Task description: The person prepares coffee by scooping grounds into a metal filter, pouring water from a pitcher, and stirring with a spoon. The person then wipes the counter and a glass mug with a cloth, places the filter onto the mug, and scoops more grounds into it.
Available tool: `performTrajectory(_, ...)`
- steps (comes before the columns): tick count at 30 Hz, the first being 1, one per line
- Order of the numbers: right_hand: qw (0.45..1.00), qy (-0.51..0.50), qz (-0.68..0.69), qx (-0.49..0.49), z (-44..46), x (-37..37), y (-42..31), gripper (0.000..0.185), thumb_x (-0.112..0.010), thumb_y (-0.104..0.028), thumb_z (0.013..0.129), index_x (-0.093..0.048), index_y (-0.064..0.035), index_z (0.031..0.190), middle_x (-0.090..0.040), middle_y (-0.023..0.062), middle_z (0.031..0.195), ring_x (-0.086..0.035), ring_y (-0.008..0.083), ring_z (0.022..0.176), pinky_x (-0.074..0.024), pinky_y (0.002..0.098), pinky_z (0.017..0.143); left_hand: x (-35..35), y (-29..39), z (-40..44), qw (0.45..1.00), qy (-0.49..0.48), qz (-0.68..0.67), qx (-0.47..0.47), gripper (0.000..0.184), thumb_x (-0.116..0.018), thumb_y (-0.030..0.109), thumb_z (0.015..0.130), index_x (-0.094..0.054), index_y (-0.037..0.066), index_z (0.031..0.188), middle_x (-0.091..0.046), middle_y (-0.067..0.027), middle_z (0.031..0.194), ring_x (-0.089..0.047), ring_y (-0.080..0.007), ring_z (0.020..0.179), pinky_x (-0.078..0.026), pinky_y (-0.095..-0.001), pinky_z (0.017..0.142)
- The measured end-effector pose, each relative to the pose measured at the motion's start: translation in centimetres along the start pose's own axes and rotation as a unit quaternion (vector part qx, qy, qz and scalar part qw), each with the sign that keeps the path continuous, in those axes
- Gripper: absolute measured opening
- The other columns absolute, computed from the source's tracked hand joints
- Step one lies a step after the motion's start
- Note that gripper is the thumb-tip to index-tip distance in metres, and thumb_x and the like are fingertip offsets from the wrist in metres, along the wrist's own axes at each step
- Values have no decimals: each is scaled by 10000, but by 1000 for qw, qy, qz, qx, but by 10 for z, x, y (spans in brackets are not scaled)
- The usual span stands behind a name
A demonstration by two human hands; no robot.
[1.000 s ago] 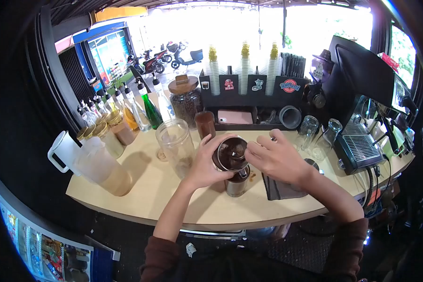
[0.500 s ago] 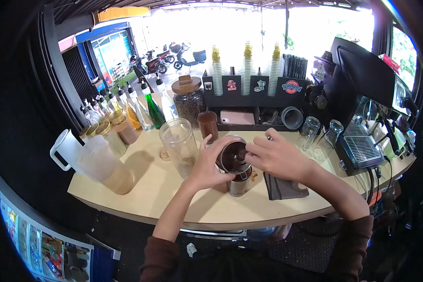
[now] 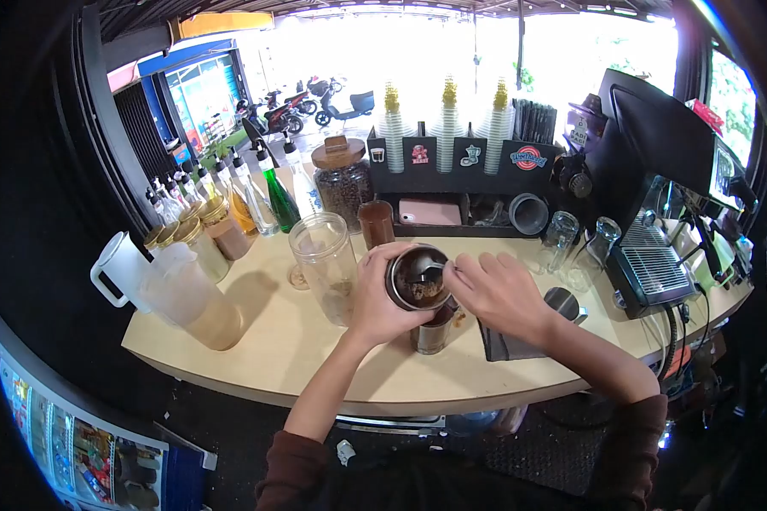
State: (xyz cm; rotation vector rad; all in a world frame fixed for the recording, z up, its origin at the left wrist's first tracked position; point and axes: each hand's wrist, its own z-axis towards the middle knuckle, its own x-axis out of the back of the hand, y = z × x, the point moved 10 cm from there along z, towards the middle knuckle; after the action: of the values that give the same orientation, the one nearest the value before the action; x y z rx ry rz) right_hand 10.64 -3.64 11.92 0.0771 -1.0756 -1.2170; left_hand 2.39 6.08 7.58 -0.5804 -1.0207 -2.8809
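Observation:
My left hand (image 3: 377, 300) is wrapped round a metal cup (image 3: 406, 301), which is tilted so that its mouth faces me. Brown, partly foamy contents (image 3: 422, 289) show inside. Between its fingers my right hand (image 3: 497, 292) grips a spoon (image 3: 429, 269), whose bowl is inside the cup. Below the cup, a glass of dark brown liquid (image 3: 431, 337) stands on the counter, its top partly hidden. Left of my left hand is a clear plastic jar (image 3: 322, 260). Behind the cup stands another brown-filled glass (image 3: 376, 225).
A dark cloth (image 3: 507, 344) and a small metal pitcher (image 3: 562, 301) lie right of my hands on the wooden counter (image 3: 290, 375). Two plastic pitchers (image 3: 198, 307) stand left. Bottles, a bean jar (image 3: 344, 189) and a black cup organizer (image 3: 469, 183) line the back; glasses (image 3: 561, 238) stand right.
The cup has shifted slightly left and its foamy contents now show. The spoon's bowl has become visible in it. My right hand has turned, its fingers lower and flatter.

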Motion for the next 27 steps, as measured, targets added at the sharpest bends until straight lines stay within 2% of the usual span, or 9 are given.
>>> performTrajectory(1, 998, -43, 24, -50, -3, -8, 6, 202, -601, -143, 725, -512, -76, 893, -499, 43, 855, -577, 159, 680, -440, 296, 517, -2, -4, -1, 1000, 1, 0, 0, 771, -825, 211, 481, -502, 119, 1174, -567, -67, 1172, -513, -259, 1119, -298, -434, 1041)
performTrajectory(3, 990, -85, 48, -98, -7, -13, 6, 209, -600, -121, 728, -505, -63, 905, -501, 60, 856, -596, 167, 619, -464, 301, 470, 3, -9, -2, 999, 50, -15, -9, 794, -863, 165, 482, -478, 53, 1168, -556, -103, 1135, -544, -247, 1084, -428, -359, 961)
performTrajectory(9, 972, -113, 100, -181, -11, -20, 12, 210, -586, -78, 741, -484, -14, 913, -496, 102, 849, -629, 202, 578, -480, 305, 416, -1, 23, -5, 988, 69, 131, -46, 792, -879, 206, 492, -487, 72, 1167, -561, -86, 1161, -510, -270, 1098, -383, -390, 967)
performTrajectory(10, 972, -111, 99, -180, -11, -22, 10, 210, -586, -78, 741, -484, -14, 913, -496, 102, 849, -629, 202, 578, -480, 305, 416, -1, 22, -6, 988, 70, 132, -47, 792, -879, 206, 492, -487, 72, 1167, -561, -86, 1161, -510, -270, 1098, -383, -390, 967)
performTrajectory(12, 983, -80, 83, -146, -11, -19, -3, 202, -586, -90, 736, -495, -23, 904, -496, 85, 843, -626, 187, 590, -481, 303, 419, -2, 15, -6, 991, 69, 109, -31, 814, -866, 275, 506, -479, 114, 1204, -568, -30, 1185, -521, -210, 1129, -234, -465, 1054)
performTrajectory(15, 991, -35, 15, -130, -5, -14, 5, 215, -593, -111, 717, -505, -36, 899, -488, 60, 828, -602, 160, 595, -469, 283, 414, -6, 22, -6, 992, 53, 108, -42, 826, -866, 276, 505, -475, 119, 1215, -567, -32, 1186, -522, -213, 1128, -237, -462, 1054)
performTrajectory(18, 991, -9, 96, -90, -8, -15, -5, 247, -600, -126, 696, -510, -47, 912, -485, 46, 823, -571, 146, 598, -459, 264, 422, -2, 18, -6, 993, 61, 100, -34, 836, -868, 270, 498, -472, 123, 1219, -567, -33, 1184, -523, -215, 1127, -238, -461, 1053)
performTrajectory(22, 995, -17, 24, -92, -5, -5, 6, 229, -601, -144, 701, -524, -52, 897, -485, 42, 825, -565, 150, 631, -462, 270, 447, -6, 21, -10, 994, 39, 96, -34, 839, -867, 257, 496, -468, 127, 1222, -567, -33, 1181, -517, -220, 1132, -242, -458, 1051)
performTrajectory(27, 997, -3, 79, -25, -13, -2, -8, 240, -589, -155, 700, -532, -48, 908, -482, 34, 826, -528, 145, 632, -454, 258, 480, -2, 20, -12, 992, 60, 100, -41, 844, -858, 209, 494, -456, 131, 1232, -559, -37, 1199, -493, -237, 1153, -245, -453, 1049)
